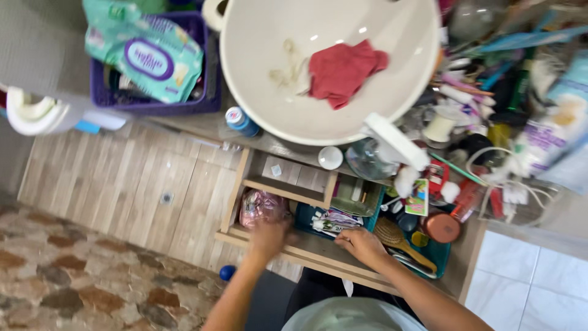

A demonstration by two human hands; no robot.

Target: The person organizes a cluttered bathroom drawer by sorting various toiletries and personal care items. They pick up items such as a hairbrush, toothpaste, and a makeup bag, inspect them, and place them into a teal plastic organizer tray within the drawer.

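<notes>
We look down at our two bare arms reaching into an open wooden drawer below a counter. Our left hand is blurred with motion, resting at the drawer's front edge just beside a crinkled pink plastic bag; we cannot tell whether its fingers are spread or closed. Our right hand lies palm down with fingers loosely together, fingertips touching a bundle of papers and tubes inside a teal tray in the drawer. Just right of that hand lies a wooden hairbrush, and beyond it a round brown lid. Farther off, a white basin sits on the counter with a red cloth in it. To its left stands a purple basket holding a green wipes pack; to its right is a dense clutter of tubes and bottles.
</notes>
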